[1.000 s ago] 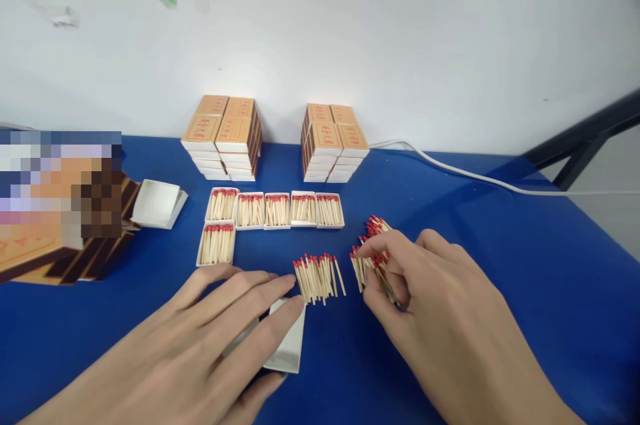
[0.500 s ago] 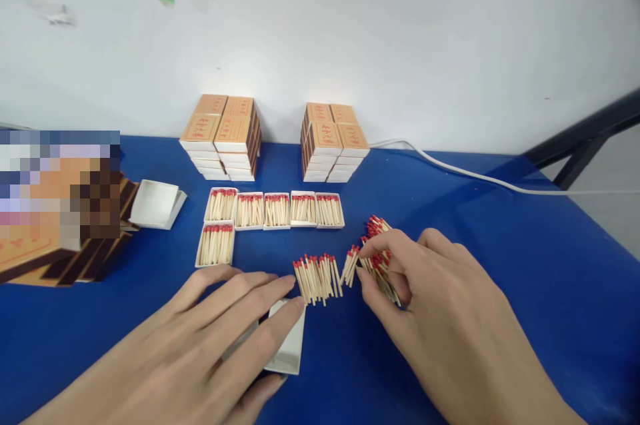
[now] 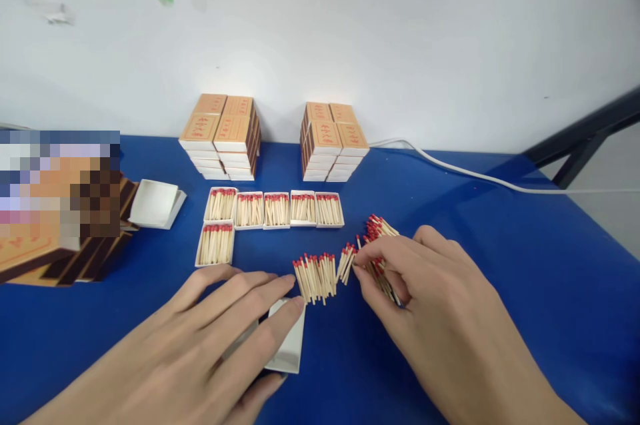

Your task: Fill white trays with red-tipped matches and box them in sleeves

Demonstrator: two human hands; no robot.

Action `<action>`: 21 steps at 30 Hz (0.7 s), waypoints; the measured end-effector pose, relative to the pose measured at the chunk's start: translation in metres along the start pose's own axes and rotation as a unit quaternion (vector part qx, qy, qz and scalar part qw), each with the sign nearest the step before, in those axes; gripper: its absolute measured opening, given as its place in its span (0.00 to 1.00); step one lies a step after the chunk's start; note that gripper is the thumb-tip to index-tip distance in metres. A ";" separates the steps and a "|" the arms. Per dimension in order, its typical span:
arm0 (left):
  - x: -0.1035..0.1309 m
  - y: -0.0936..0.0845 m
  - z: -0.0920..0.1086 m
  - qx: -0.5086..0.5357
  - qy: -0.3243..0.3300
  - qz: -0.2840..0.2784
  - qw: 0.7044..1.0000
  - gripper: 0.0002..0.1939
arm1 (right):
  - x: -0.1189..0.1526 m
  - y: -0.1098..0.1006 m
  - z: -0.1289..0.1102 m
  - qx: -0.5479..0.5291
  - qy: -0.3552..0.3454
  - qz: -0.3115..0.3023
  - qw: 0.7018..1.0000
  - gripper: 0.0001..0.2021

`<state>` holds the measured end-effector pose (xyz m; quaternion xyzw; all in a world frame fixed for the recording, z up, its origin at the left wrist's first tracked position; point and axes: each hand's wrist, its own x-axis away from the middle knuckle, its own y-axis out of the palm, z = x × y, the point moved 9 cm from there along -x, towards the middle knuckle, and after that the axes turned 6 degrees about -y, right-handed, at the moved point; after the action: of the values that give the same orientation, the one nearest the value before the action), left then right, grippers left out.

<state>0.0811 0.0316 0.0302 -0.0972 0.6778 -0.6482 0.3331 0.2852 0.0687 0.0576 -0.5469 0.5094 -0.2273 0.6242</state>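
My left hand lies with fingers stretched out over a white matchbox tray, partly hiding it. Its fingertips reach the left end of a loose row of red-tipped matches. Close to the right of that row is a small bunch of matches. My right hand has thumb and index finger pinched together at this bunch's right edge, on matches mostly hidden by the fingertips. Behind those fingers spreads a pile of loose matches, partly covered by the hand.
Several match-filled trays stand in a row, with another filled tray in front at left. Behind are two matchbox stacks. Empty trays and heaped matchbox sleeves lie left. A white cable crosses the back right.
My right fingertips have shifted slightly left and closed more tightly, and the small bunch of matches has moved a little left toward the row. My left hand stays where it was.
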 end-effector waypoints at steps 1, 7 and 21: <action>-0.001 0.000 0.000 0.000 0.001 0.001 1.000 0.25 | 0.000 0.000 0.000 -0.004 -0.002 -0.003 1.000 0.12; 0.001 0.004 -0.002 0.001 -0.013 -0.006 1.000 0.27 | 0.003 0.002 0.003 -0.019 0.009 -0.005 1.000 0.11; 0.005 0.004 -0.002 0.016 -0.011 -0.010 1.000 0.29 | 0.004 0.002 0.004 0.002 0.031 0.002 1.000 0.12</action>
<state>0.0777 0.0308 0.0245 -0.1060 0.6628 -0.6608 0.3359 0.2902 0.0678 0.0539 -0.5373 0.5287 -0.2442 0.6100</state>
